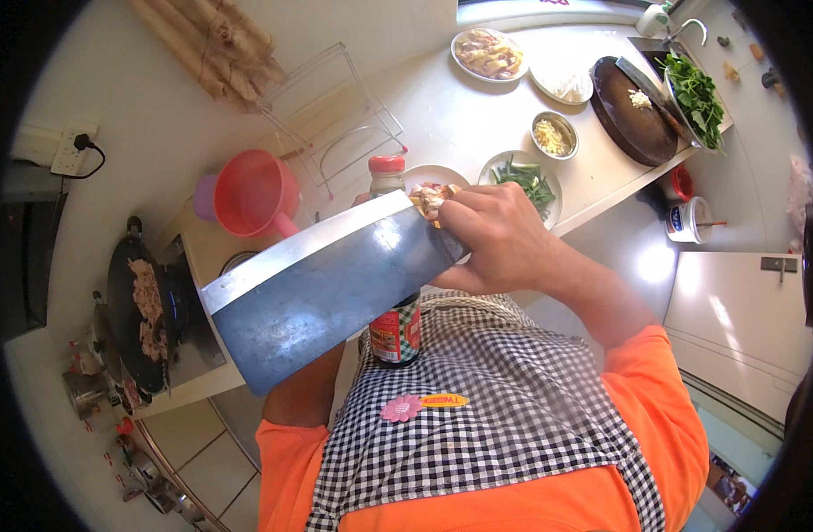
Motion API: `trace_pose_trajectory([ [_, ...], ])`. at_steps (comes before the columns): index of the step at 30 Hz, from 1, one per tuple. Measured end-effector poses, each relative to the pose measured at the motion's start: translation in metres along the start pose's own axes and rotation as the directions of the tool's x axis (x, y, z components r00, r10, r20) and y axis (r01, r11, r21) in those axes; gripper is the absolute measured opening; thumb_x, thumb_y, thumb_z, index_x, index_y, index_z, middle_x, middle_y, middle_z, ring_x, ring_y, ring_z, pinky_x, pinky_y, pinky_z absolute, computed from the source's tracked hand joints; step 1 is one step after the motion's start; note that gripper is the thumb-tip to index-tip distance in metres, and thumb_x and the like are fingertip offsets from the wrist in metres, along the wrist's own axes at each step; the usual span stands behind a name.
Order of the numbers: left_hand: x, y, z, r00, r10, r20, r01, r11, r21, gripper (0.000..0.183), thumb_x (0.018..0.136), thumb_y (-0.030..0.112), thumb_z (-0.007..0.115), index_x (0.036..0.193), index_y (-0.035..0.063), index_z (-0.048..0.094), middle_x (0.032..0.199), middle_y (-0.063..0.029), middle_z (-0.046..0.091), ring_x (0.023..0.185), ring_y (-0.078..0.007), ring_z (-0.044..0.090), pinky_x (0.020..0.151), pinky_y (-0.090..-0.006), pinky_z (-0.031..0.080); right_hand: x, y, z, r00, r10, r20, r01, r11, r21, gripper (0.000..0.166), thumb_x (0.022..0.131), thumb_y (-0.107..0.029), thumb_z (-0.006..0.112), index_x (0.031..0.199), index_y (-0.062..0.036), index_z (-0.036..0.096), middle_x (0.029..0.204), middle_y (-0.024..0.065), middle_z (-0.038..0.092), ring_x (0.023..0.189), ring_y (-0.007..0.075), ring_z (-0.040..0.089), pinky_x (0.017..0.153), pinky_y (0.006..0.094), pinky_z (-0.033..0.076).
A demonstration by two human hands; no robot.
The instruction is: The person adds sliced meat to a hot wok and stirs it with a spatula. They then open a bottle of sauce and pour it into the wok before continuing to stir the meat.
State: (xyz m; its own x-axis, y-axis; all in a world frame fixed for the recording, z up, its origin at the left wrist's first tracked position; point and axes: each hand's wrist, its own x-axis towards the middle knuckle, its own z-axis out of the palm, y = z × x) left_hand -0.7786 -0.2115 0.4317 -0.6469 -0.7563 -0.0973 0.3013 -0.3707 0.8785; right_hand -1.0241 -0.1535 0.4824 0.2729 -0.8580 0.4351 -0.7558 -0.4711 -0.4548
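Note:
My right hand [496,236] grips the handle of a broad Chinese cleaver [326,292]. Its wide steel blade slants across the view in front of my body. Behind the blade stands a glass sauce bottle [396,332] with a red cap, its dark lower end and printed label showing below the steel. Only a sliver of my left hand [361,199] appears beside the bottle's neck; the blade covers the rest. The left forearm reaches up behind the blade to the bottle. A plate of cut meat [433,194] is partly hidden past my right knuckles.
At left, a wok [140,319] with meat sits over a lit burner. A pink ladle [256,193] and wire rack [340,120] stand by the wall. Cut greens [526,186], a bowl of minced garlic [551,136] and a round chopping board [622,113] with another cleaver line the counter.

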Motion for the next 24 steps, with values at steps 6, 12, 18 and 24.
trace_pose_trajectory([
  [6, -0.002, 0.0, -0.01, 0.985, 0.079, 0.153, -0.12, 0.951, 0.285, 0.08, 0.086, 0.055, 0.068, 0.144, 0.0087, 0.038, 0.14, -0.006, 0.051, 0.126, -0.0154, 0.051, 0.107, -0.0317, 0.043, 0.006, 0.004, 0.002, 1.0, -0.005, 0.023, 0.004, 1.0, 0.015, 0.054, 0.071, -0.053, 0.077, 0.078, -0.004, 0.057, 0.063, 0.0103, 0.058, 0.058, 0.0303, 0.062, 0.05, 0.0403, 0.048],
  [12, -0.004, 0.004, -0.011, 0.954, 0.17, 0.245, -0.29, 0.723, 0.627, 0.082, 0.081, 0.06, 0.072, 0.14, 0.0107, 0.044, 0.134, -0.003, 0.056, 0.12, -0.0137, 0.055, 0.103, -0.031, 0.045, 0.014, 0.007, 0.008, 0.998, 0.001, 0.055, -0.002, 1.0, 0.022, 0.052, 0.068, -0.05, 0.079, 0.077, -0.0051, 0.055, 0.061, 0.0092, 0.057, 0.058, 0.0321, 0.062, 0.052, 0.042, 0.048],
  [18, 0.004, 0.009, 0.007, 0.967, 0.206, 0.151, -0.241, 0.531, 0.812, 0.069, 0.079, 0.063, 0.072, 0.127, 0.0145, 0.057, 0.114, 0.0007, 0.065, 0.1, -0.0152, 0.063, 0.089, -0.0344, 0.051, 0.021, 0.011, 0.026, 0.999, -0.042, -0.034, 0.043, 0.999, 0.031, 0.048, 0.061, -0.043, 0.081, 0.073, -0.0062, 0.052, 0.06, 0.0086, 0.055, 0.059, 0.032, 0.061, 0.052, 0.0419, 0.048],
  [24, 0.006, 0.018, 0.006, 0.984, 0.111, 0.136, -0.172, 0.457, 0.873, 0.05, 0.082, 0.045, 0.073, 0.114, 0.009, 0.059, 0.095, -0.0012, 0.065, 0.083, -0.0177, 0.063, 0.076, -0.033, 0.052, 0.025, 0.015, 0.043, 0.987, -0.119, -0.105, 0.117, 0.993, -0.029, 0.044, 0.057, -0.038, 0.079, 0.07, -0.0071, 0.051, 0.061, 0.0081, 0.053, 0.058, 0.0296, 0.059, 0.053, 0.041, 0.048],
])
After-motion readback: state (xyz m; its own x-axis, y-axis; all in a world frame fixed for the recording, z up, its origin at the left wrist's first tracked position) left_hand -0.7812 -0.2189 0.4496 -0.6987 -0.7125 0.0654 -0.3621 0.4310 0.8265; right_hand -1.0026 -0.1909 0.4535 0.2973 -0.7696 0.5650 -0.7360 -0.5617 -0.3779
